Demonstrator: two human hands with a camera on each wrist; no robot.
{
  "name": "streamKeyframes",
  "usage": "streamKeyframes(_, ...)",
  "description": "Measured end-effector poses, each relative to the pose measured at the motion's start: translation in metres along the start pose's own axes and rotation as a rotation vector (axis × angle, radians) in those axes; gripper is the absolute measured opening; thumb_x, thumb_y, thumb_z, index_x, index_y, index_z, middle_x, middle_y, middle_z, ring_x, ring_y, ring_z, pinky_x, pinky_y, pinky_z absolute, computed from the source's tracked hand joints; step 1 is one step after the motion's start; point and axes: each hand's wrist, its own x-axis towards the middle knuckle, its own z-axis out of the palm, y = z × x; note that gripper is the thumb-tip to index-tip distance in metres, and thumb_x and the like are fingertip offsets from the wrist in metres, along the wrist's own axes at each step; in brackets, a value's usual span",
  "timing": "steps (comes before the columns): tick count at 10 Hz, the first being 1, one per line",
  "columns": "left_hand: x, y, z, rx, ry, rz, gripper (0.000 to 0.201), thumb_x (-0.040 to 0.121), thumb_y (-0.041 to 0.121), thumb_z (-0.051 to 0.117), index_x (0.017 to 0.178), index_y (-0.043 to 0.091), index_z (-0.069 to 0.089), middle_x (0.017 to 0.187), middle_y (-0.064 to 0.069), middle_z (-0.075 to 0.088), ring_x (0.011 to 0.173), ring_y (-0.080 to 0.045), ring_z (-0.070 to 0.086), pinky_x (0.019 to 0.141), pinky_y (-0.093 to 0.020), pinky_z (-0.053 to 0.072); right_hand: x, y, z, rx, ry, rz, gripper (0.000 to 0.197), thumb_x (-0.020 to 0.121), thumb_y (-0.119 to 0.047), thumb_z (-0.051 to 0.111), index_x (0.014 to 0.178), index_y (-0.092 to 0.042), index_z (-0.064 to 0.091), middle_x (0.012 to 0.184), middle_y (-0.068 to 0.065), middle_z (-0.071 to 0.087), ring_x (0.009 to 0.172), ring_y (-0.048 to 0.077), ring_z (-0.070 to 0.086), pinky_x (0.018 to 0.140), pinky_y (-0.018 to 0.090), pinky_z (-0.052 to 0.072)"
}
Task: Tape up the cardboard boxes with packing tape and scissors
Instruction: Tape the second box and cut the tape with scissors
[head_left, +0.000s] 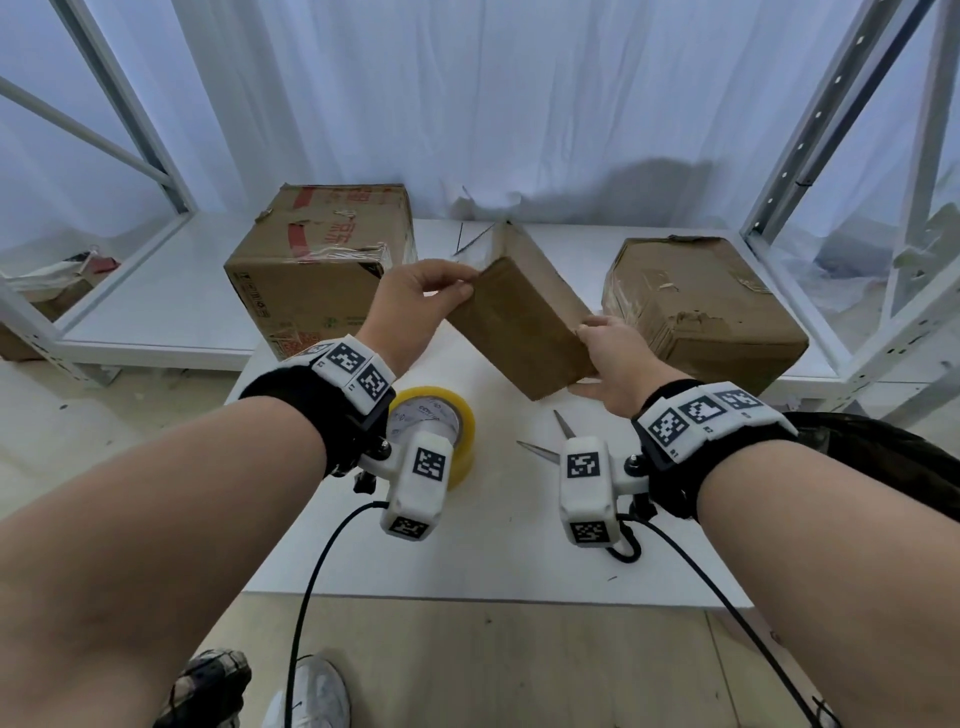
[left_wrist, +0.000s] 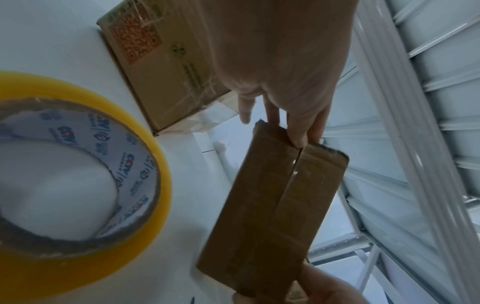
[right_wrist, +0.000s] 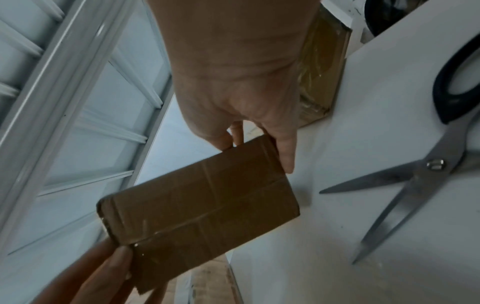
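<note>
Head | left hand (head_left: 415, 306) pinches small box (head_left: 519, 322) far end | right hand (head_left: 618, 364) apparently grips near end

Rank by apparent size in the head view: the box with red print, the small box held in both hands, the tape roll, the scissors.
1. Box with red print.
2. Small held box, though it is raised nearer the camera, so uncertain.
3. Tape roll, partly hidden by the wrist camera.
4. Scissors, only the blades showing.
</note>
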Motion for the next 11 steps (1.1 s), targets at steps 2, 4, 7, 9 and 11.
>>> streamKeyframes(2, -0.004, 0.01, 0.007, 0.206, -0.158, 0.15, 0.01, 0.085, 0.008, 0.069, 0.092, 0.013, 0.072, 0.098, -0.005, 0.064, 0.091, -0.012, 0.058, 0.086, -0.016, 0.047, -0.013, -0.016, 0.012, 0.024, -0.096, 0.068, 0.056, 0.093, -0.064, 0.039, 0.121, -0.019, 0.057, 0.114, 0.008, 0.064, 0.096, 0.025, 0.063, 0.088, 0.048, 0.054)
streamKeyframes(4, -0.007, 0.016, 0.012, 0.22, -0.153, 0.173, 0.009, 0.087, 0.014, 0.069, 0.096, 0.015, 0.067, 0.081, 0.007, 0.061, 0.077, 0.003, 0.055, 0.08, -0.01, 0.045, -0.008, -0.024, 0.006, -0.052, -0.056, 0.014, 0.094, 0.062, -0.091, 0.049, 0.124, -0.02, 0.057, 0.114, 0.005, 0.065, 0.105, 0.028, 0.06, 0.097, 0.057, 0.045)
streamKeyframes(7, -0.001, 0.02, 0.017, 0.018, -0.058, -0.21, 0.037, 0.095, 0.019, 0.057, 0.129, 0.006, 0.051, 0.117, -0.005, 0.062, 0.105, -0.018, 0.062, 0.081, -0.025, 0.056, -0.011, -0.019, -0.005, -0.004, -0.157, -0.096, 0.032, 0.091, -0.039, 0.062, 0.11, -0.013, 0.062, 0.107, 0.008, 0.067, 0.103, 0.024, 0.065, 0.077, 0.041, 0.06)
streamKeyframes(9, -0.002, 0.021, 0.012, -0.056, -0.11, -0.212, 0.018, 0.088, -0.003, 0.052, 0.097, 0.012, 0.052, 0.106, -0.012, 0.065, 0.09, -0.018, 0.068, 0.078, -0.034, 0.059, -0.006, -0.019, -0.011, 0.138, -0.216, -0.117, 0.025, 0.093, -0.029, 0.06, 0.114, -0.017, 0.059, 0.113, -0.001, 0.066, 0.112, 0.022, 0.06, 0.093, 0.051, 0.048)
streamKeyframes(11, -0.005, 0.023, 0.019, -0.14, -0.124, -0.365, 0.023, 0.099, 0.032, 0.047, 0.11, 0.012, 0.051, 0.105, -0.004, 0.059, 0.096, -0.018, 0.061, 0.076, -0.031, 0.056, -0.005, -0.019, -0.008, 0.161, -0.178, -0.042, 0.028, 0.093, -0.043, 0.058, 0.094, -0.015, 0.055, 0.104, 0.004, 0.064, 0.106, 0.026, 0.061, 0.082, 0.045, 0.054)
